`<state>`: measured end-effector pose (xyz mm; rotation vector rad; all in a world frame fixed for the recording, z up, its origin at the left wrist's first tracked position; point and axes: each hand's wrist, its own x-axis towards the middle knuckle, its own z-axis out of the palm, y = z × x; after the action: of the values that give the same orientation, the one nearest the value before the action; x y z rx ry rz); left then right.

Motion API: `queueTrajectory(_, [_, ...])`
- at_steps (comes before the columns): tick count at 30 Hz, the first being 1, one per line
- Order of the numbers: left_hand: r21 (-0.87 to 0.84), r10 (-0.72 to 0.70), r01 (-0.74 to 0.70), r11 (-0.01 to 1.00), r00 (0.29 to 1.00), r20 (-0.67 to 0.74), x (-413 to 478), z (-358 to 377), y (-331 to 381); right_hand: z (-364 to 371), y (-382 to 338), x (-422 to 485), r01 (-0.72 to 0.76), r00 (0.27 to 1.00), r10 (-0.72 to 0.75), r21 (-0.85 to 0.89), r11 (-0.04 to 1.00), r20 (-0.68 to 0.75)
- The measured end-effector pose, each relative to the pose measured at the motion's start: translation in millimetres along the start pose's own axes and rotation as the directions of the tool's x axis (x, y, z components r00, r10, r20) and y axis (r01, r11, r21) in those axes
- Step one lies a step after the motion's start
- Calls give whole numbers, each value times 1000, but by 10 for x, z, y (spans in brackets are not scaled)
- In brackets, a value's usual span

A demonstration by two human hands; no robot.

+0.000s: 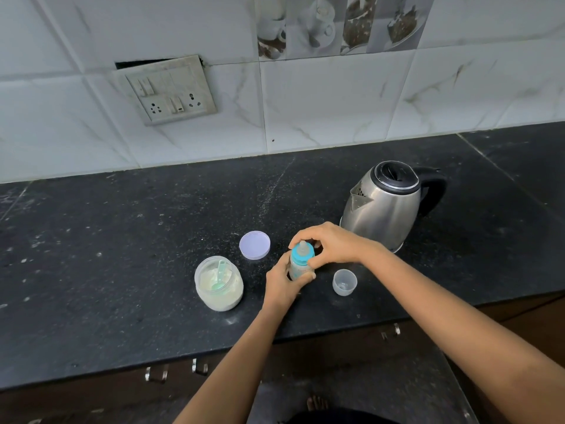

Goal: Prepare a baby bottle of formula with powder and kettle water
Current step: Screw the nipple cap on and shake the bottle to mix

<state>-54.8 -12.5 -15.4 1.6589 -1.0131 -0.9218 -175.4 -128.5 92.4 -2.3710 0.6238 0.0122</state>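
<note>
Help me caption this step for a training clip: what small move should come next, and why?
Probably a twist of the teal collar: the right hand pinches it from above while the left hand grips the bottle. The powder jar stands open with the scoop inside, and the clear cap lies aside. Whether the collar should come off or tighten, I cannot tell.

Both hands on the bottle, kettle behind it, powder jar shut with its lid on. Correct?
Not quite: the head view shows the powder jar open, scoop inside, its lid lying on the counter beside it. The rest holds: left hand and right hand grip the bottle, kettle behind it.
</note>
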Motion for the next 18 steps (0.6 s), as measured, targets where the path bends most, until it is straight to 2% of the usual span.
queueTrajectory(2, [1,-9,9,1000,1000,2,-2,-3,16,-53,24,20,-8,997,-1,105,994,81])
queueTrajectory(5, [6,4,-4,1000,1000,0,-8,-6,32,-1,46,26,-10,995,1,91,996,101])
queueTrajectory(7, [12,15,-15,1000,1000,-2,-13,-5,25,116,50,14,-41,999,41,51,998,1])
queueTrajectory(10, [-5,6,-6,1000,1000,1,-13,-1,10,292,60,6,-43,973,71,130,991,-221])
queueTrajectory(12, [-4,2,-2,1000,1000,3,-17,-7,23,312,75,-8,-37,961,89,198,980,-263])
queueTrajectory(18, [0,-5,5,1000,1000,4,-27,-9,28,150,128,-23,-33,995,63,336,941,-77])
